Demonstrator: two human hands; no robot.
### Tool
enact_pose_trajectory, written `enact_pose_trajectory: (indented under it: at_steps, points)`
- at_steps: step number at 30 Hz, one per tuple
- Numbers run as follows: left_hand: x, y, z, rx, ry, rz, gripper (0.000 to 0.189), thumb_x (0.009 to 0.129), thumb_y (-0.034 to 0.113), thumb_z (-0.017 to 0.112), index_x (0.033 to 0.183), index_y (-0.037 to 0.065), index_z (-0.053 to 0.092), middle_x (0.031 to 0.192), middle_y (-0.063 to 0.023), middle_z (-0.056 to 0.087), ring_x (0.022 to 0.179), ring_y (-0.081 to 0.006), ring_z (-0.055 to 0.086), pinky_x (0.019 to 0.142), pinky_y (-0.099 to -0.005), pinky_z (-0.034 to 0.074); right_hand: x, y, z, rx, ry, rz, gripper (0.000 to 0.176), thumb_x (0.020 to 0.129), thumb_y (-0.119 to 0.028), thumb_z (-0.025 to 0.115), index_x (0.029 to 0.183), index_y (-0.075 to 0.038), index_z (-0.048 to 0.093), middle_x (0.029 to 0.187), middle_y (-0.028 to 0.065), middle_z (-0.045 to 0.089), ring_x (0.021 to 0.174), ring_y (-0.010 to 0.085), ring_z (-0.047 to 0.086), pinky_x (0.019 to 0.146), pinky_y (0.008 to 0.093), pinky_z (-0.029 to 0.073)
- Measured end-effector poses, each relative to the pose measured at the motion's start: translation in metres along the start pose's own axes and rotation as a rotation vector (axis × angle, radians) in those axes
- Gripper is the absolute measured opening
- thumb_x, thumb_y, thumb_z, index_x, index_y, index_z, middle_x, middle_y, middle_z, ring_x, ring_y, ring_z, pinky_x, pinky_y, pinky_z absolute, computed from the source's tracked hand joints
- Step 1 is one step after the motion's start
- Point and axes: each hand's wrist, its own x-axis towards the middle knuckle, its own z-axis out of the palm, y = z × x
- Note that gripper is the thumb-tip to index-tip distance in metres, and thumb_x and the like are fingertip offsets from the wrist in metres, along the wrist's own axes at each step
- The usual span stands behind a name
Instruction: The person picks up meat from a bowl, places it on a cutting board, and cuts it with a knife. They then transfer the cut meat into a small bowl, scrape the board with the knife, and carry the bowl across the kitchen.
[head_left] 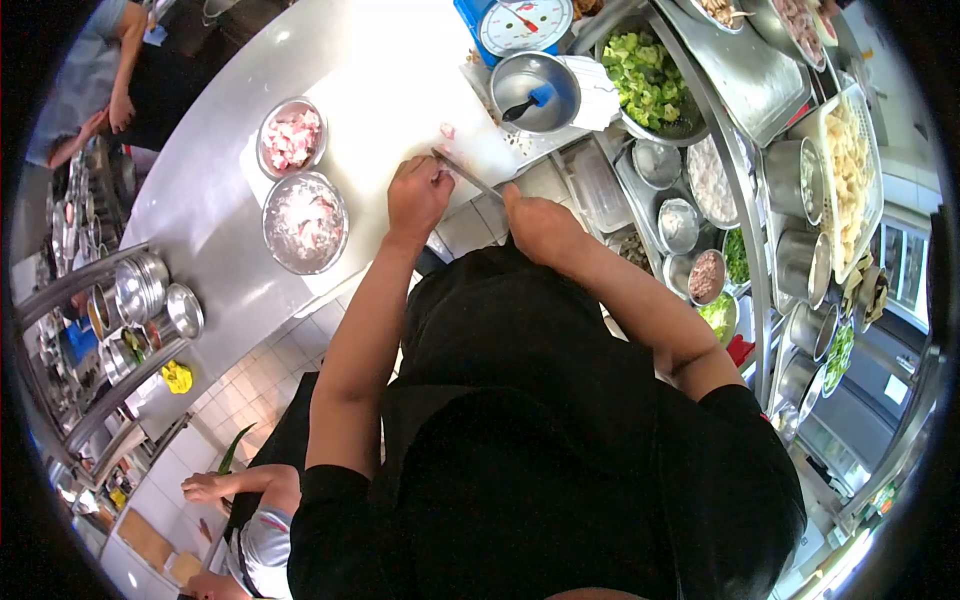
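My right hand [540, 225] is closed round the handle of a knife [470, 176]. The blade points up and left across the white cutting board [400, 90], its tip beside my left hand [418, 198]. The fingers of my left hand are curled together on the board; whatever they pinch is hidden. Just beyond the blade lies a small pink piece of raw meat [447, 131]. To the left stand a metal bowl of pink meat chunks [292, 140] and a second metal bowl [306, 222] whose contents are dusted with white powder.
A blue scale [522, 25] and a bowl with a blue brush [540, 94] stand at the back. Chopped greens [642, 80] fill a bowl at right, near racks of metal containers [795, 180]. Other people [85, 85] are at left and lower left.
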Motion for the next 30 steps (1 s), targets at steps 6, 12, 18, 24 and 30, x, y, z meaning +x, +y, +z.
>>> enact_pose_trajectory:
  at_steps: [6, 12, 18, 24, 30]
  points:
    - [-0.002, 0.003, 0.001, 0.043, -0.059, -0.097, 0.013, 0.081, 0.014, 0.071, 0.088, 0.004, 0.071, 0.091, -0.0128, 0.071, 0.089, -0.033, 0.067, 0.08, -0.043, 0.055, 0.024, -0.013, 0.01, 0.123, -0.003, 0.027, 0.017, 0.098, -0.006, 0.043, 0.112, 0.002, 0.045, 0.089, 0.0305, 0.07, 0.087, 0.0501, 0.069, 0.077, 0.0592, 0.054]
    - [-0.002, 0.005, -0.002, 0.029, -0.058, 0.0, 0.007, 0.081, 0.012, 0.068, 0.083, 0.005, 0.069, 0.09, -0.0126, 0.069, 0.085, -0.0346, 0.067, 0.076, -0.0449, 0.055, 0.042, -0.013, -0.011, 0.106, 0.008, 0.005, 0.016, 0.098, -0.008, 0.044, 0.112, 0.002, 0.045, 0.09, 0.0315, 0.069, 0.089, 0.0501, 0.069, 0.078, 0.0594, 0.053]
    - [0.012, 0.0, -0.019, -0.097, -0.002, -0.07, 0.012, 0.08, 0.006, 0.069, 0.091, 0.004, 0.075, 0.095, -0.0128, 0.074, 0.082, -0.0327, 0.071, 0.075, -0.0415, 0.058, 0.013, -0.026, -0.055, 0.109, 0.012, 0.062, 0.018, 0.1, -0.013, 0.046, 0.113, 0.0, 0.046, 0.092, 0.0295, 0.07, 0.09, 0.0502, 0.068, 0.079, 0.0601, 0.052]
    - [0.033, 0.0, -0.043, -0.167, -0.068, -0.255, 0.015, 0.082, 0.001, 0.067, 0.093, 0.004, 0.077, 0.096, -0.0146, 0.075, 0.079, -0.0253, 0.073, 0.075, -0.0346, 0.058, 0.0, -0.024, -0.054, 0.08, 0.03, 0.071, 0.02, 0.1, -0.016, 0.049, 0.115, -0.002, 0.048, 0.096, 0.0265, 0.071, 0.091, 0.0482, 0.068, 0.08, 0.0599, 0.052]
    - [0.037, -0.006, -0.073, -0.284, 0.191, -0.371, 0.015, 0.081, 0.001, 0.07, 0.096, 0.002, 0.073, 0.091, -0.011, 0.072, 0.076, -0.0195, 0.07, 0.073, -0.0302, 0.056, -0.01, -0.012, -0.03, -0.026, 0.222, -0.016, 0.025, 0.092, -0.015, 0.06, 0.114, -0.007, 0.051, 0.09, 0.0195, 0.07, 0.085, 0.0398, 0.071, 0.073, 0.0543, 0.055]
